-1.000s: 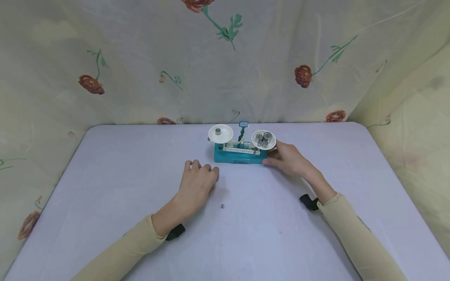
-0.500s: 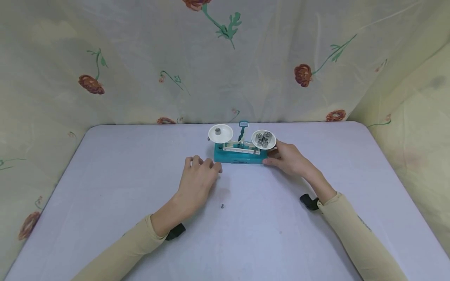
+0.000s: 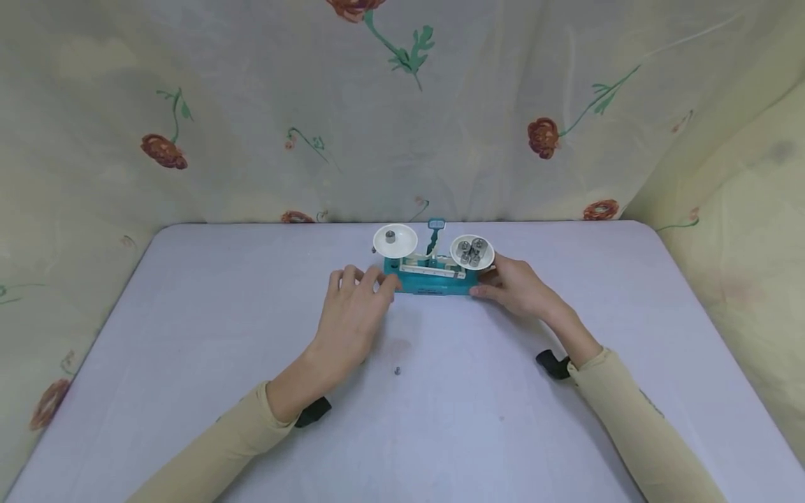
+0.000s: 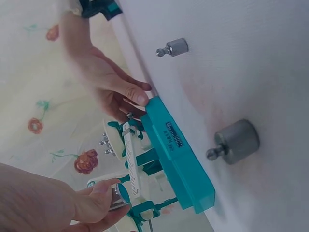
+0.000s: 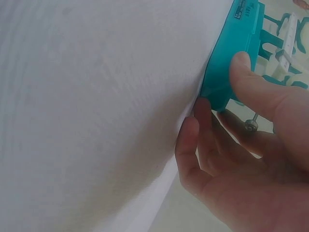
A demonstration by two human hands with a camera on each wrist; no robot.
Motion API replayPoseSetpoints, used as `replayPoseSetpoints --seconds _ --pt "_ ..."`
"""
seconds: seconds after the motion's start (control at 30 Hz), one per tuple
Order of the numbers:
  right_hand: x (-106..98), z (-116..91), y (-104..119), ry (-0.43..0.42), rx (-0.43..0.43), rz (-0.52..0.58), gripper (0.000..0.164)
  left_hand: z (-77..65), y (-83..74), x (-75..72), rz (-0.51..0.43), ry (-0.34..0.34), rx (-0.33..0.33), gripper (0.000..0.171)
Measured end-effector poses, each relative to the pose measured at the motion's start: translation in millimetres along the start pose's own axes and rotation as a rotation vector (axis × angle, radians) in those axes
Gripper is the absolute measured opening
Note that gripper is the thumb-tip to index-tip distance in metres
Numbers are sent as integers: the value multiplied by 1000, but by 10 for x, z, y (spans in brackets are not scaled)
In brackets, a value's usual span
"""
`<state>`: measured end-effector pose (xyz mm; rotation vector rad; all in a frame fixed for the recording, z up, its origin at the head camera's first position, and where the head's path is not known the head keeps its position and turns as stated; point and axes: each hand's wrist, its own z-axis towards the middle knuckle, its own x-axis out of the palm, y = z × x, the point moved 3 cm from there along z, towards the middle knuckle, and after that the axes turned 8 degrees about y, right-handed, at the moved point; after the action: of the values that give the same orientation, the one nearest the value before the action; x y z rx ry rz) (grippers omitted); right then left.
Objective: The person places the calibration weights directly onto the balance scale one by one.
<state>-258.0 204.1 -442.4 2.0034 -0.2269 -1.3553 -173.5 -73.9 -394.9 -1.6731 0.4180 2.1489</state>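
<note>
1. Your left hand [image 3: 352,314] has its thumb and fingertips clamped on a shiny silver cylindrical metal weight [image 4: 119,197], pinched between them in the left wrist view
2. Your right hand [image 3: 518,283] grips the right end of the teal-and-white two-pan balance scale [image 3: 430,283], the thumb laid on the front of its long base and the other fingers bent around the end
3. That scale stands upright between your two hands, its left end right by your left fingertips; whether those fingertips touch it, you cannot tell from these views
4. The round white left pan [image 3: 405,244] sits just beyond your left fingers, with a single silver metal weight [image 3: 390,237] in it
5. The round white right pan [image 3: 489,253] sits just above your right fingers, holding a cluster of silver metal weights [image 3: 473,251]; it hangs lower than the other pan, and the white graduated beam [image 3: 432,270] slopes down toward your right hand
6. On the pale, smooth tabletop [image 3: 478,419], nearer to you than your fingertips, two knobbed silver weights stand apart from both hands: a stout one [image 4: 237,141] and a slimmer one [image 4: 177,47]
7. Well beyond your fingers hangs a pale cloth with red-brown flowers [image 3: 239,84]
</note>
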Motion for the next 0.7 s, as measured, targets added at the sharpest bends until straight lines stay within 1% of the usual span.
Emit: replayPoseSetpoints --seconds 0.33,0.43,0.57,0.7 --pt "-7 -6 9 2 3 10 73 65 49 -121 -26 -45 7 37" --pt "-6 -8 11 -1 -1 6 72 93 65 -164 -40 -38 -8 37" --pt "-7 -4 10 0 -4 3 72 130 90 -207 -52 -31 -38 29" --pt "-10 -5 17 -2 -10 -1 72 182 111 -224 -57 -42 -57 26"
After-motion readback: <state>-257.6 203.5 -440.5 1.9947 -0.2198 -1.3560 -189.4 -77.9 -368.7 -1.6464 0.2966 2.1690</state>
